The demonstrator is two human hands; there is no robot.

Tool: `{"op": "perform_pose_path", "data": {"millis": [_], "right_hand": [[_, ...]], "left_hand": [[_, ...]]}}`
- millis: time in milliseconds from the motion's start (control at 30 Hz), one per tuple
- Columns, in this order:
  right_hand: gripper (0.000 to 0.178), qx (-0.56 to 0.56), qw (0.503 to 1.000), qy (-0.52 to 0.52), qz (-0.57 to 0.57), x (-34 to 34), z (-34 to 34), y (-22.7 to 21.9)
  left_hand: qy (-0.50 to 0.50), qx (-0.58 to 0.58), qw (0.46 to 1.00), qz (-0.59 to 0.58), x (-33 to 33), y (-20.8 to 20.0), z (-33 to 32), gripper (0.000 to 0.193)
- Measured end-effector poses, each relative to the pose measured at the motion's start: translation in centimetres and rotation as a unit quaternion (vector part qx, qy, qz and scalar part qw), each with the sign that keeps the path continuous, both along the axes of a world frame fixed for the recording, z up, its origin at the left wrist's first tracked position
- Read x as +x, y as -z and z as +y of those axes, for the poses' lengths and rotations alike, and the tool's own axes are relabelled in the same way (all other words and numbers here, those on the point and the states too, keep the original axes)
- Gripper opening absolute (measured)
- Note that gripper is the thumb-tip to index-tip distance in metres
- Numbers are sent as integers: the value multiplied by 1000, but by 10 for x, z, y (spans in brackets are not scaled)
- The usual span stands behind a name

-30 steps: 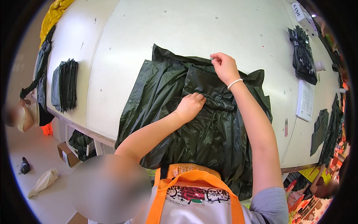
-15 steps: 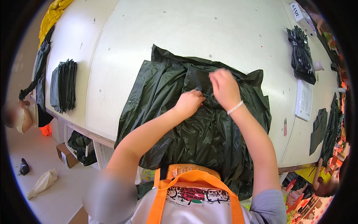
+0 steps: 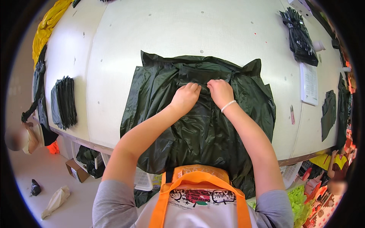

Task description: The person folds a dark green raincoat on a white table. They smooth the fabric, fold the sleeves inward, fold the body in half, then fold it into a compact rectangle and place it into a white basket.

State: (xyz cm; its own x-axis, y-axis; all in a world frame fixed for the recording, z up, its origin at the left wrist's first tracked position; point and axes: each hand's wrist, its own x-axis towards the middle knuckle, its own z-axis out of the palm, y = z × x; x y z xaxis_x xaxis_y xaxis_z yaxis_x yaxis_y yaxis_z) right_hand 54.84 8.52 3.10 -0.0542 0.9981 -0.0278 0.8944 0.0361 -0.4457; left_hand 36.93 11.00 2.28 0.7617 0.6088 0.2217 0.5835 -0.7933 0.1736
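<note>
A shiny dark green waterproof jacket (image 3: 197,129) lies spread over the near part of the white table, its lower part hanging over the edge towards me. Both hands work at a flap near its upper middle. My left hand (image 3: 186,97) is closed, fingertips pinching the fabric at the flap's lower edge. Close beside it my right hand (image 3: 220,92), with a pale bracelet at the wrist, pinches the same edge further right. The bit of cloth between the fingertips is mostly hidden.
A stack of folded dark green pieces (image 3: 64,102) stands at the left. On the right lie a tied dark bundle (image 3: 300,40), white papers (image 3: 309,83), small snips (image 3: 292,114) and a folded green piece (image 3: 328,116). People work at both sides. A cardboard box (image 3: 77,170) sits on the floor.
My right hand has come down from the flap's upper right to its lower edge, next to my left hand. The view has shifted slightly, and the flap now lies flatter.
</note>
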Motion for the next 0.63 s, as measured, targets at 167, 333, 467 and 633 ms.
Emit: {"op": "perform_pose_path", "data": {"millis": [167,333,467,633], "right_hand": [[14,235,970,-56,-16,-8,-20,-19],[10,52,998,-14,14,10,28,-1],[6,-43,999,14,-24,7,49,-16],[28,141,988,-26,-60,-6,22,-8]], "left_hand": [[-74,-329,937,-96,-1,-2,47,33],[-80,-137,984,-78,17,-13,71,22],[-25,-9,999,19,25,-9,37,22],[-68,-250,962,84,21,-14,78,38]]}}
